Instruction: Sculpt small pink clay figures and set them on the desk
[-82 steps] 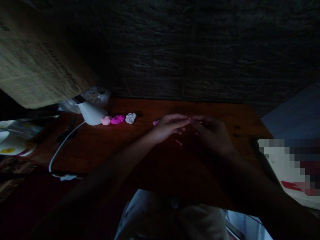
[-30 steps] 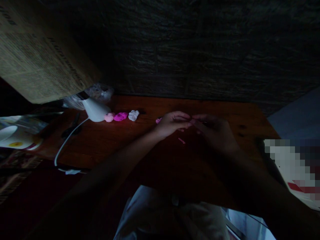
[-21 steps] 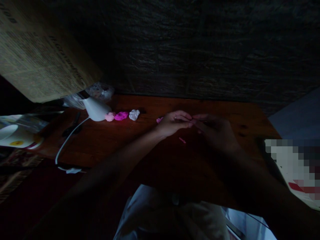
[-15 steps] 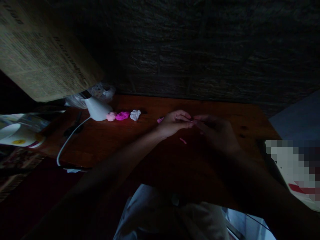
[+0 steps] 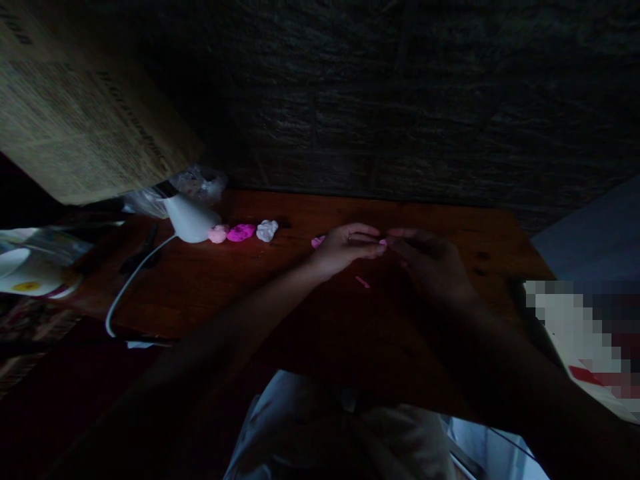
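Above the wooden table, my left hand (image 5: pixel 350 245) and my right hand (image 5: pixel 430 260) meet fingertip to fingertip. Pinched between them is a small pink piece of modelling clay (image 5: pixel 383 243), mostly covered by the fingers. A ring shows on the left hand. Below the hands lies a thin pink clay strip (image 5: pixel 363 282). Partly behind my left wrist rests a pink clay lump (image 5: pixel 317 241). Farther left sit three more lumps in a row: light pink (image 5: pixel 219 233), bright magenta (image 5: pixel 241 232) and white (image 5: pixel 267 231).
A lamp with a white base (image 5: pixel 190 220) and newsprint-patterned shade (image 5: pixel 95 127) stands at left, its cord (image 5: pixel 133 280) running over the table edge. Behind it is a clear plastic bag (image 5: pixel 203 183). A white cup (image 5: pixel 35 272) lies far left. A dark stone wall (image 5: pixel 325 100) backs the table (image 5: pixel 300 320).
The view has shifted slightly, so everything sits a little farther left. Both hands stay together, and more of the pink clay shows between the fingertips.
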`<state>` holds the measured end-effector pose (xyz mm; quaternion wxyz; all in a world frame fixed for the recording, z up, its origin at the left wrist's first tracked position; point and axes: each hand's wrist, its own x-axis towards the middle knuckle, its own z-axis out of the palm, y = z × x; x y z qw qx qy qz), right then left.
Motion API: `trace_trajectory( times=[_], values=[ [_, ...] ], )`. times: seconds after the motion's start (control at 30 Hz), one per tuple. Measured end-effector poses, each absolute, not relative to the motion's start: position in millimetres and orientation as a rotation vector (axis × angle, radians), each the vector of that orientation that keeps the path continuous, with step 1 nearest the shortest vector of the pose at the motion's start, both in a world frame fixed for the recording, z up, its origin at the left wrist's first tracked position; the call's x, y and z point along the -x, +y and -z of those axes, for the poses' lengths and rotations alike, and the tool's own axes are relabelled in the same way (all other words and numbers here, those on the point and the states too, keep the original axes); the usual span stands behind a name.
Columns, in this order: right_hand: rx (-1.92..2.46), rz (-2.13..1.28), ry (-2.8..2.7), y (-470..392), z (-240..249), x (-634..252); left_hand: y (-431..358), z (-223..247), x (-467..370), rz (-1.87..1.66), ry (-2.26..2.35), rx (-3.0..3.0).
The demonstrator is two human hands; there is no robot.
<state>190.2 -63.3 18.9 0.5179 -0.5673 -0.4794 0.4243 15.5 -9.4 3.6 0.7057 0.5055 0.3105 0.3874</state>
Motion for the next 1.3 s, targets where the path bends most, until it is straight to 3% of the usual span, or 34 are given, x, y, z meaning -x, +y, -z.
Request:
trace_trajectory(
  times=[1.3],
  values=[
    [1.396, -0.941, -1.326, -64.6, -20.5, -192.4, -7.8, -1.5, -16.4, -0.929, 0.74, -1.175]
  ],
)
